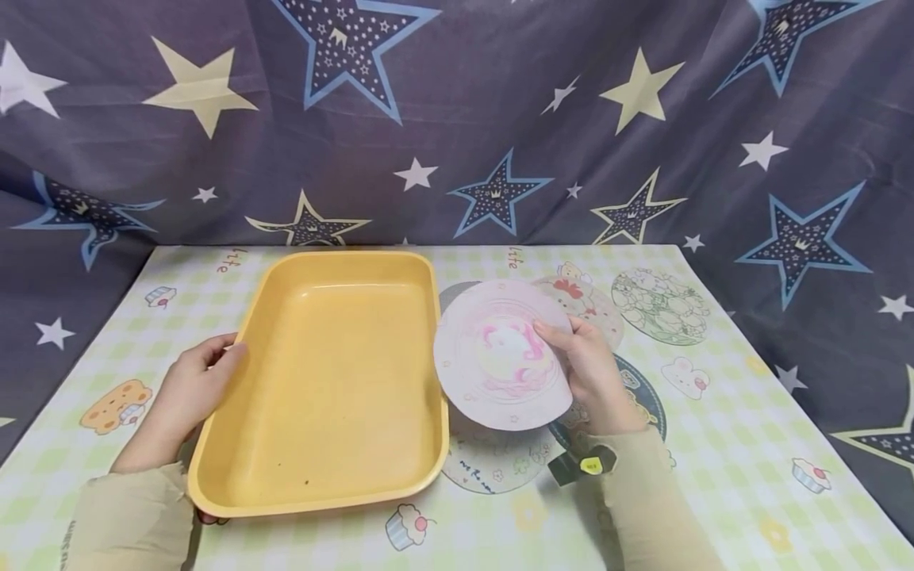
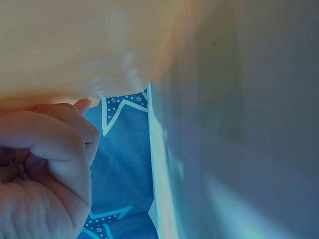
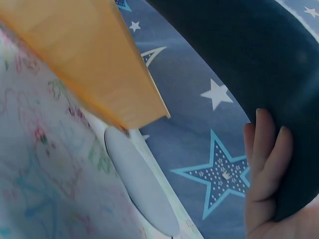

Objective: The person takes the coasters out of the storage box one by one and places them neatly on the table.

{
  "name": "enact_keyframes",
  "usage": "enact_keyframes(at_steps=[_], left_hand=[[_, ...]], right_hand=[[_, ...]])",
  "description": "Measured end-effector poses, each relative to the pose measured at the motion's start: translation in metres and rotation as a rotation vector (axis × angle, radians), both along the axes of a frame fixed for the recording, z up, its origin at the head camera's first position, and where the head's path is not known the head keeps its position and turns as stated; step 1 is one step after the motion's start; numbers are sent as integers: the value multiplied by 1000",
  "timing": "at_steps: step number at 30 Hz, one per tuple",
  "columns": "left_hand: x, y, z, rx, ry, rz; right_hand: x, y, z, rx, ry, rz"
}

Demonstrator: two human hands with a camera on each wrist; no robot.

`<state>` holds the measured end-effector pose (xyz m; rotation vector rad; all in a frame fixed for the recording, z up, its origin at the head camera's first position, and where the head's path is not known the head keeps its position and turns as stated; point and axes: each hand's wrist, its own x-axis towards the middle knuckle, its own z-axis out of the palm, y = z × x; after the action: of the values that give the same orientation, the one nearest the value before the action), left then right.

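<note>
A deep yellow rectangular tray [image 1: 343, 357] is held at its left side by my left hand [image 1: 196, 388], thumb over the rim. From below, the left wrist view has the fingers of that hand [image 2: 50, 154] curled against the tray's underside [image 2: 75, 50]. My right hand [image 1: 596, 373] pinches the right edge of a round white placemat [image 1: 500, 353] with a pink pattern, thumb on top. The mat is raised and tilted beside the tray's right wall, overlapping it slightly in the head view. Its dark underside [image 3: 249, 55] shows in the right wrist view, with fingers [image 3: 266, 149] against it.
Several round mats lie on the table to the right: a green line-drawn one [image 1: 660, 305], a red-bow one [image 1: 607, 317], a dark one [image 1: 651, 388] and a flowered one [image 1: 493, 464]. Behind the checked tablecloth [image 1: 743, 476] hangs a star-patterned curtain [image 1: 557, 103].
</note>
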<state>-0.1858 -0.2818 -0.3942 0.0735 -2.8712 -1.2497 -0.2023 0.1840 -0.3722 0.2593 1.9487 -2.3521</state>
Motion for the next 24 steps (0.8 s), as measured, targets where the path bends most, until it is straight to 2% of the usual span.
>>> enact_keyframes(at_steps=[5, 10, 19, 24], left_hand=[[-1, 2, 1, 16, 26, -2], [-1, 3, 1, 8, 14, 2], [0, 1, 1, -7, -5, 3], [-1, 0, 0, -7, -10, 7]], right_hand=[[2, 15, -2, 32, 3, -38], [0, 28, -3, 37, 24, -26], [-2, 42, -2, -25, 18, -105], [-2, 50, -2, -79, 21, -116]])
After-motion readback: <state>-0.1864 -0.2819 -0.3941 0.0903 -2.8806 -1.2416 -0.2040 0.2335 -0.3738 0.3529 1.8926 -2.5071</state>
